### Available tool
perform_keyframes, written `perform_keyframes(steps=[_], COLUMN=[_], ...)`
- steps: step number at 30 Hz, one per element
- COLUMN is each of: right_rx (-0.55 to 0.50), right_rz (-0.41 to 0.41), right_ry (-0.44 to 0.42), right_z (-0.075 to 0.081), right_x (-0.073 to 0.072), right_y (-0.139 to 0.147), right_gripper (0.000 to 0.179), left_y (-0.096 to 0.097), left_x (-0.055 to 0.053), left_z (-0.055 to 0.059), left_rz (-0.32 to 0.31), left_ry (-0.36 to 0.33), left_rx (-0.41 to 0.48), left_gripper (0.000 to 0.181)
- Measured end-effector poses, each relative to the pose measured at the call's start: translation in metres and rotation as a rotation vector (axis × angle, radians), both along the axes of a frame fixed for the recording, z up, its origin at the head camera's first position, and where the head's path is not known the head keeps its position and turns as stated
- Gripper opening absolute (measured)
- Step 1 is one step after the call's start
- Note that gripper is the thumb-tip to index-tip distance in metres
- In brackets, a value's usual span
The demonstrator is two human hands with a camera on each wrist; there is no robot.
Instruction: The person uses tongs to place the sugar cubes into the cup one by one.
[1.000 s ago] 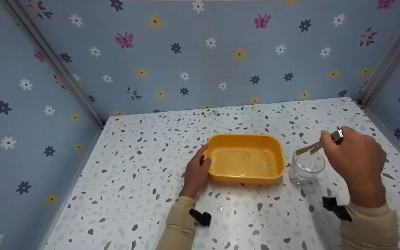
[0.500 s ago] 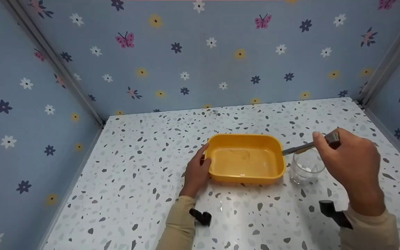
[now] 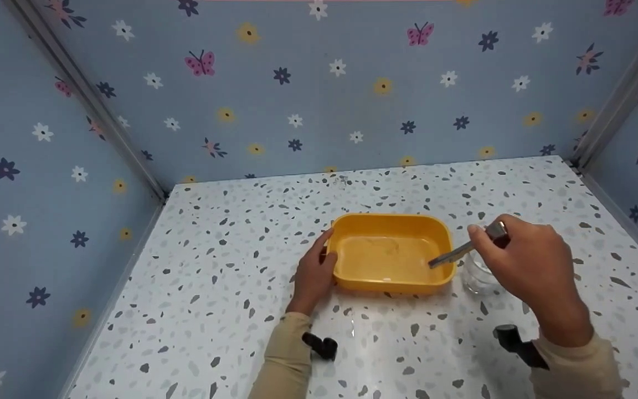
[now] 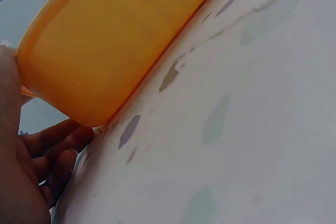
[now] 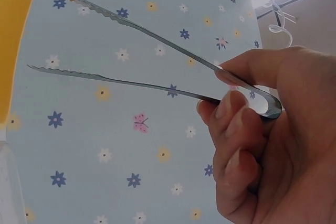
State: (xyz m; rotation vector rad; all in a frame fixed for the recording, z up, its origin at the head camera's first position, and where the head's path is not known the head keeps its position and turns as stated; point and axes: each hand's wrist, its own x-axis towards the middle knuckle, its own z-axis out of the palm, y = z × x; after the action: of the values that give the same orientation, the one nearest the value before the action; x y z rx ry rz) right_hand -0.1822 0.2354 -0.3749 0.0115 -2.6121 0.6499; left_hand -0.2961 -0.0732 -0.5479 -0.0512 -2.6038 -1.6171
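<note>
A yellow plastic tub (image 3: 385, 225) stands on the speckled table, nothing seen in it. My left hand (image 3: 314, 280) grips its left end; in the left wrist view several fingers (image 4: 60, 140) curl by the tub's lower corner. My right hand (image 3: 535, 269) holds metal tongs (image 3: 454, 254) between thumb and fingers, their tips over the right part of the tub. In the right wrist view the tongs (image 5: 157, 39) are spread with nothing between their arms. A clear glass (image 3: 474, 280) sits right of the tub, partly hidden by the right hand.
The white speckled table (image 3: 230, 266) is bounded by a blue flowered back wall (image 3: 319, 94) and side walls. Black camera mounts (image 3: 322, 348) stick out from both sleeves. The glass stands close to the tub's right side.
My right hand has moved left with the tongs, from above the glass with white pieces in it to over the tub's right part. The left hand and tub stay put.
</note>
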Motion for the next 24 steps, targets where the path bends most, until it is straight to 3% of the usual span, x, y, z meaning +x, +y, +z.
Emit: perform_keyframes(steps=[24], right_rx=[0.058], right_rz=[0.084], right_ry=[-0.052], right_z=[-0.004], right_x=[-0.001], right_y=[-0.015], right_gripper=[0.032], left_y=[0.0], left_x=[0.001], left_z=[0.002], left_rz=[0.014], left_ry=[-0.003], left_rx=[-0.016], left_gripper=[0.051])
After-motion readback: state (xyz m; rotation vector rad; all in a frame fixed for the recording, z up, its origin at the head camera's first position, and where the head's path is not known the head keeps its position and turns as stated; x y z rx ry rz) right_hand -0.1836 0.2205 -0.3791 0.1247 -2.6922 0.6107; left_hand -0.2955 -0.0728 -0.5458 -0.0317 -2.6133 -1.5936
